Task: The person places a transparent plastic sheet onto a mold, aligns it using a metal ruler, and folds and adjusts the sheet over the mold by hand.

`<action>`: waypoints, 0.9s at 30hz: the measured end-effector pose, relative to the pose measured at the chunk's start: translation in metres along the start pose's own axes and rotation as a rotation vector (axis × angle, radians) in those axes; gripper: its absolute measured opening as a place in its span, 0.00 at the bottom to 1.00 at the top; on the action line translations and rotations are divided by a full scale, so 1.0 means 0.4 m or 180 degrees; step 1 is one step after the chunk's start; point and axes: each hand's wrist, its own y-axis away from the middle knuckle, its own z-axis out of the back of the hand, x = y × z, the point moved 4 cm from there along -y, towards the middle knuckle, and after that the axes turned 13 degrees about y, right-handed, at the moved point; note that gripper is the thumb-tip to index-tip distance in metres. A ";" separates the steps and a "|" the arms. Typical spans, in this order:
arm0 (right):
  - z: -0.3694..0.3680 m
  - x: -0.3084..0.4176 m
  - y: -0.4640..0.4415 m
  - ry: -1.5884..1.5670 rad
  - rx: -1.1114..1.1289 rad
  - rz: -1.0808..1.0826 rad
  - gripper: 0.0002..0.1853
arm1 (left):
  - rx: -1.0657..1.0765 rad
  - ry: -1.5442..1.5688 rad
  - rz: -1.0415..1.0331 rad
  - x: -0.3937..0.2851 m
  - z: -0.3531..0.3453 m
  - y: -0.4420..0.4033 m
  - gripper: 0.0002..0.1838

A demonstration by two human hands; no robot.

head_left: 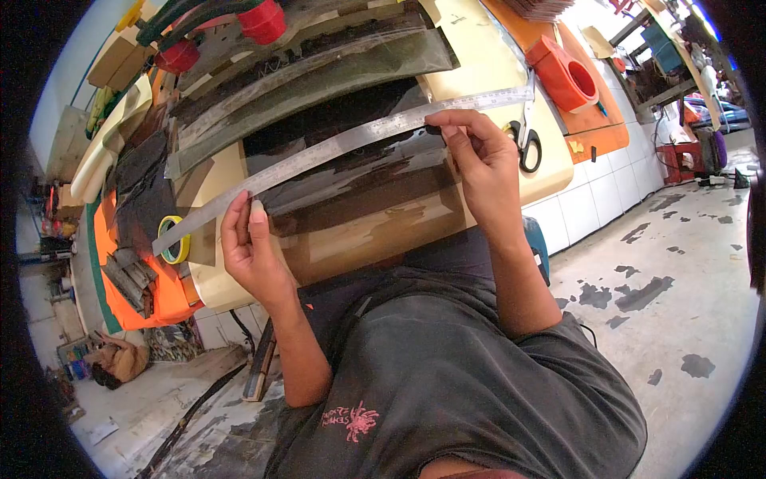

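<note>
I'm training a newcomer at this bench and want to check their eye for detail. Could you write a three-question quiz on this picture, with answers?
1. Fill in: The scissors near the right hand have ____ handles.
2. True or false: The left hand alone touches the long metal ruler.
3. Which of these lies nearest the left hand?
A) the scissors
B) the yellow ring
C) the red dispenser

Key:
1. black
2. False; both hands have their fingers on it.
3. B; it sits by the ruler's left end.
</note>
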 end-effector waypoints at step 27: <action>0.007 -0.025 0.006 -0.1028 0.0022 -0.0609 0.09 | -0.0080 0.0068 0.0059 0.007 0.003 0.000 0.17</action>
